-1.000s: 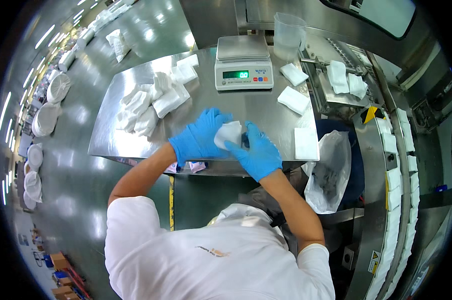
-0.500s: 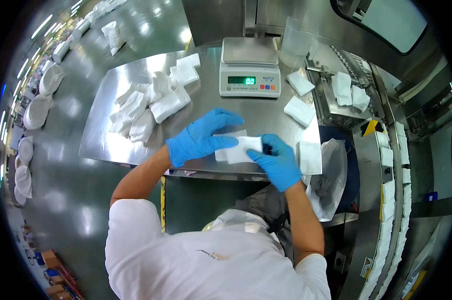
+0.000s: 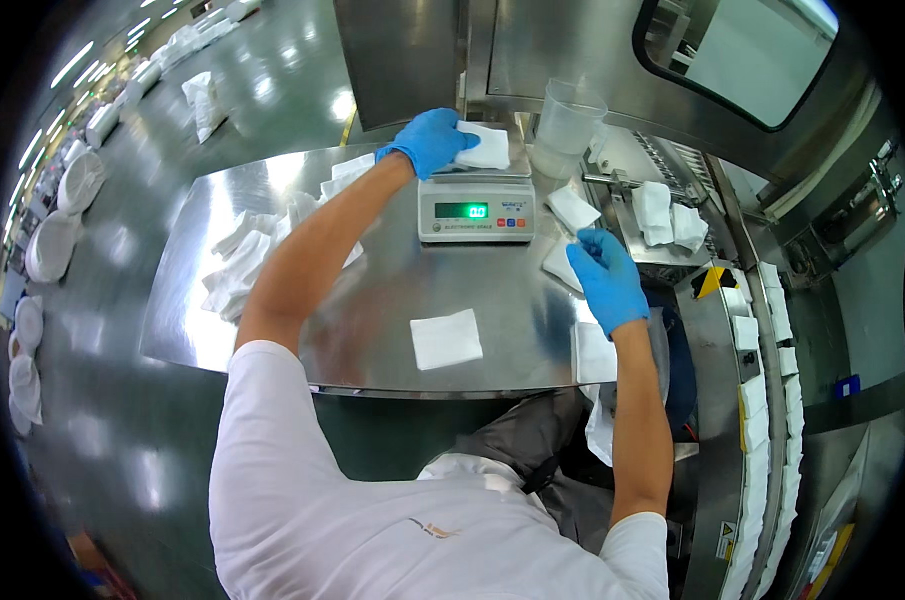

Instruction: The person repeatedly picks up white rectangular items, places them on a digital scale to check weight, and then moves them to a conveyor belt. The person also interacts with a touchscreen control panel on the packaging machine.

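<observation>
My left hand [image 3: 430, 143], in a blue glove, is closed on a folded white wipe stack [image 3: 487, 146] at the pan of the electronic scale [image 3: 475, 210]. Whether the stack rests on the pan I cannot tell. My right hand [image 3: 609, 282], also gloved in blue, is over the table's right side with its fingers bent and apart. Its fingertips are beside a folded white stack [image 3: 560, 264], and another white stack [image 3: 573, 208] lies just beyond. One more stack [image 3: 446, 340] lies flat near the front edge, and a further one [image 3: 594, 353] sits below my right wrist.
On the left of the steel table [image 3: 372, 330] is a loose heap of white stacks [image 3: 237, 262], partly behind my left arm. A clear plastic jug [image 3: 567, 125] stands right of the scale. Machinery with a conveyor [image 3: 757, 440] carrying white stacks runs along the right.
Both hands were together at the front edge around white stacks. My left hand has carried one forward to the scale; another stays on the table. My right hand has moved right and forward, letting go.
</observation>
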Tool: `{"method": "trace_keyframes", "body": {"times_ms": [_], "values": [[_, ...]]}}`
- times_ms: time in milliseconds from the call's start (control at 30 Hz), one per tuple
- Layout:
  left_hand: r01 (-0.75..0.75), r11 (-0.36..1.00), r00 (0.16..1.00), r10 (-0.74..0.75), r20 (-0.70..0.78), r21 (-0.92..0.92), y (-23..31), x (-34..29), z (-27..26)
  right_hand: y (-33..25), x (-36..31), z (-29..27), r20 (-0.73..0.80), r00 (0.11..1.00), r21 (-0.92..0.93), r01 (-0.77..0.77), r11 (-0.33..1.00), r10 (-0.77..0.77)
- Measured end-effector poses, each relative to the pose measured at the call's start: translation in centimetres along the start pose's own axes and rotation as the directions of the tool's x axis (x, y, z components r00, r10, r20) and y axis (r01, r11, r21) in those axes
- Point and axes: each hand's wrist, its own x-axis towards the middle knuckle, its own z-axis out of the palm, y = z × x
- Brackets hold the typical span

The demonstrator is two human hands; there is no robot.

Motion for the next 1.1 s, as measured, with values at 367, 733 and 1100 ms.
{"method": "trace_keyframes", "body": {"times_ms": [367, 733, 1100], "values": [[-0.014, 0.959, 0.987, 0.058, -0.148, 0.285, 4.6, -1.6, -2.3, 4.1, 0.1, -4.1, -0.065, 0.998, -0.448, -0.027, 0.894, -0.002], [-0.002, 0.982, 0.994, 0.022, -0.105, 0.189, 5.6, -0.1, -3.0, 0.9, 2.2, -2.3, 0.111, 0.963, -0.699, -0.101, 0.708, 0.247], [-0.203, 0.973, 0.979, 0.205, -0.008, 0.109, 7.4, -2.9, 0.2, 1.8, 1.8, -2.6, 0.174, 0.964, -0.286, -0.147, 0.947, 0.202]]}}
